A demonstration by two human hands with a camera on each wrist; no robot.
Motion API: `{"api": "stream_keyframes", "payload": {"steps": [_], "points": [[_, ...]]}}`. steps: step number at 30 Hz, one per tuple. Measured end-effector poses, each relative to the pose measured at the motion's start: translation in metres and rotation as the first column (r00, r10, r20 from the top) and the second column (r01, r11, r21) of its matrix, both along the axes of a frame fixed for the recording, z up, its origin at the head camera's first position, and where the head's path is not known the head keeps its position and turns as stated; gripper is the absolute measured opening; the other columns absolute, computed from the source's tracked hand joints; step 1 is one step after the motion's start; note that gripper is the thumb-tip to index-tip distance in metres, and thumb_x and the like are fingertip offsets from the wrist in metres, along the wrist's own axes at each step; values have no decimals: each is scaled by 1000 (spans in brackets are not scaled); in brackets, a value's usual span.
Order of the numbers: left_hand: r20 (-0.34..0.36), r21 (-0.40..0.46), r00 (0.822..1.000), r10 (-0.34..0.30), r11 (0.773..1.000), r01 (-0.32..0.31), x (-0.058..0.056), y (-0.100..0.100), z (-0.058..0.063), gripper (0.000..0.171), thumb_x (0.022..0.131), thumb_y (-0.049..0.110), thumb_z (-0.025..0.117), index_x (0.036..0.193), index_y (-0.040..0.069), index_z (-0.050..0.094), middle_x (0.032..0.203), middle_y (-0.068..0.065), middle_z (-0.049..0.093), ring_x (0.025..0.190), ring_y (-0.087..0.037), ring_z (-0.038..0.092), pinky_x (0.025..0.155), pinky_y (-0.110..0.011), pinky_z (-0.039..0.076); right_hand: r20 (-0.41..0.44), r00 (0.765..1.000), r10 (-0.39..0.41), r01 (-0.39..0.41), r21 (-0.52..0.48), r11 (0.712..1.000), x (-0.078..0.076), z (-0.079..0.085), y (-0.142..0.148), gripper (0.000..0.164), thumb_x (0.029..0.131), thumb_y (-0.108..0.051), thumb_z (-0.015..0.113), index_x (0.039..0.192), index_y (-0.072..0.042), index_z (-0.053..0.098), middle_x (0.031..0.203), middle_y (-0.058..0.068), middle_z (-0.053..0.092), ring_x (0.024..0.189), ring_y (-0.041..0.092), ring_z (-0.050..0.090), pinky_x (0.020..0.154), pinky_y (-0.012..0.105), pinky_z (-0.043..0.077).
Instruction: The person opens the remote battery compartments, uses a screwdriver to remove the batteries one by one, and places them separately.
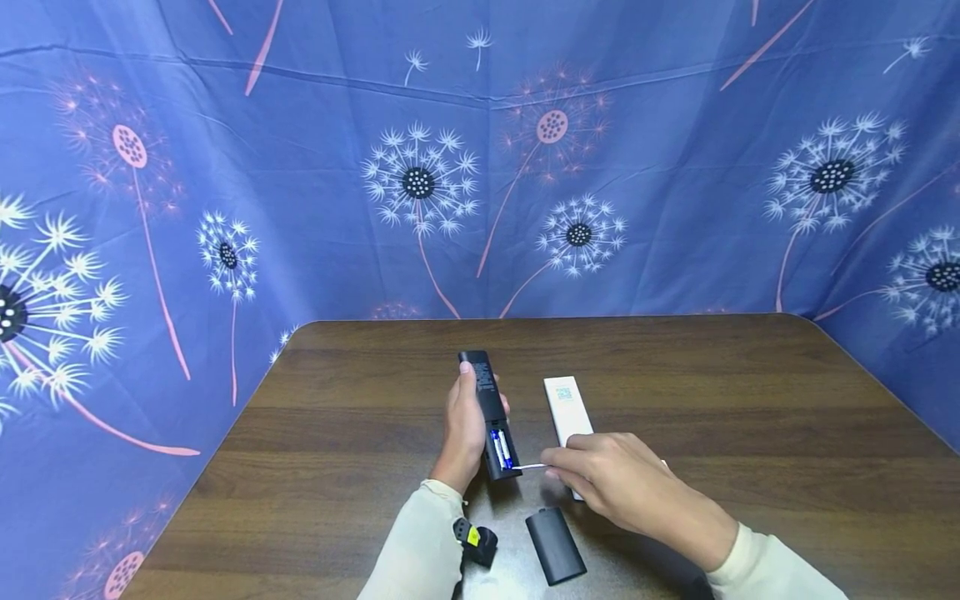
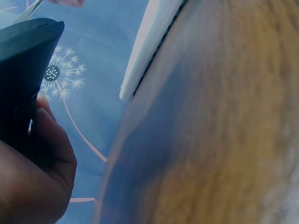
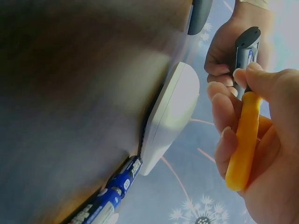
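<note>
My left hand (image 1: 463,429) grips a black remote control (image 1: 487,392), thumb along its side, with its back turned up. The battery compartment is uncovered, and blue-and-white batteries (image 1: 500,448) lie inside it. In my right hand (image 1: 618,479) I hold a screwdriver (image 3: 245,144) with an orange-yellow handle; its thin metal shaft reaches to the lower end of the compartment. Whether the tip touches a battery I cannot tell. On the table in front of me lies a curved black battery cover (image 1: 555,546), apart from the remote.
A long white device (image 1: 564,408) with a code label lies on the wooden table (image 1: 360,467), partly behind my right hand. Beside it, the right wrist view shows blue batteries (image 3: 114,191) on the table. A blue dandelion-print cloth (image 1: 480,167) hangs behind the table.
</note>
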State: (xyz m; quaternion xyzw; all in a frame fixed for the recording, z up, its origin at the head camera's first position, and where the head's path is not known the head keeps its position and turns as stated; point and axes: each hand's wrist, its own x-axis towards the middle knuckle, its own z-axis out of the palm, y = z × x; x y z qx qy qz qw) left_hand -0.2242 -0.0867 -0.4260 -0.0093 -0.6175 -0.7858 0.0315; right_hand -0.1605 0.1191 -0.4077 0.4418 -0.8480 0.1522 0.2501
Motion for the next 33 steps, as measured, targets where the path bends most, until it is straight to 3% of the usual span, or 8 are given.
{"api": "stream_keyframes", "payload": {"steps": [6,16,33], "points": [[9,7,1000,2,1000,-2,-1,0,0,65,108,52,19,118,-1,55,70,-9,60,62,-20,58,57,-28,48,2,1000,-16,16,17,1000,-1,0,-3,3,94,-26,71,97,-25,71,68,-19,42,53,-7,32,45,17,29],[47,70,999,-7,998,4,-3,-1,0,64,108,52,21,115,-3,54,71,-8,57,62,-17,57,57,-27,47,31,999,-43,41,39,998,-1,1,-6,11,95,-26,70,105,-24,74,71,-17,51,55,-7,35,45,16,31],[51,26,999,6,1000,-8,-4,-2,-1,64,108,54,22,116,-1,54,72,-8,58,63,-18,58,58,-27,46,-8,998,-70,70,51,996,0,-1,-9,8,95,-26,70,103,-23,72,68,-16,46,53,-4,33,44,19,33]]}}
